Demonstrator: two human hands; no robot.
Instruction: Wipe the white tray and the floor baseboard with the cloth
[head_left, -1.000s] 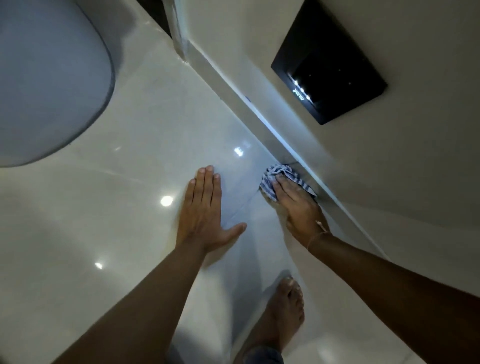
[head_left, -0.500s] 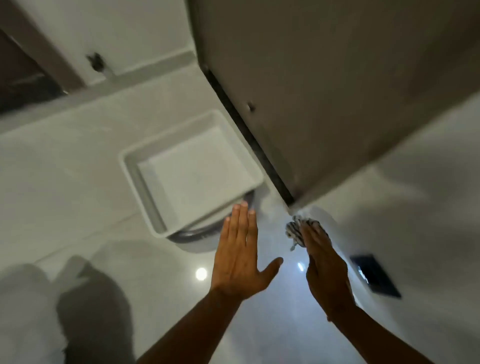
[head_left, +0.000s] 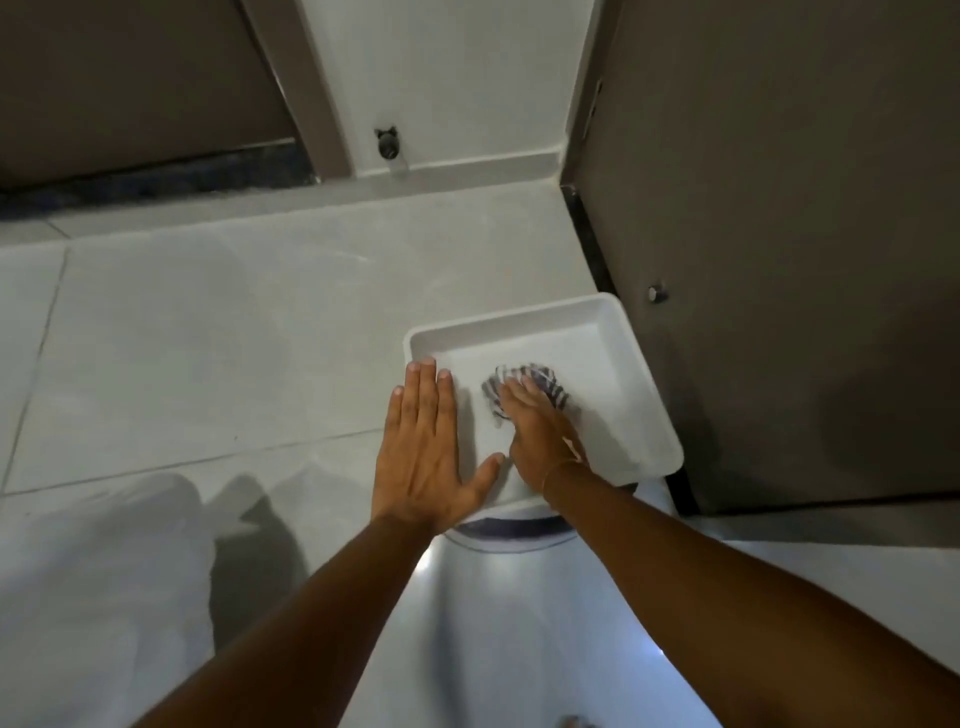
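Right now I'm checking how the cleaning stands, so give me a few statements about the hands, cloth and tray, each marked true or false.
1. The right hand presses the striped cloth inside the white tray. True.
2. The left hand holds a second cloth. False: it lies flat and open over the tray's left rim, holding nothing.
3. The tray sits beside the dark door panel. True.
4. The cloth is plain white. False: it is striped dark and light.
5. The tray holds bottles. False: only the cloth and hand are in it.
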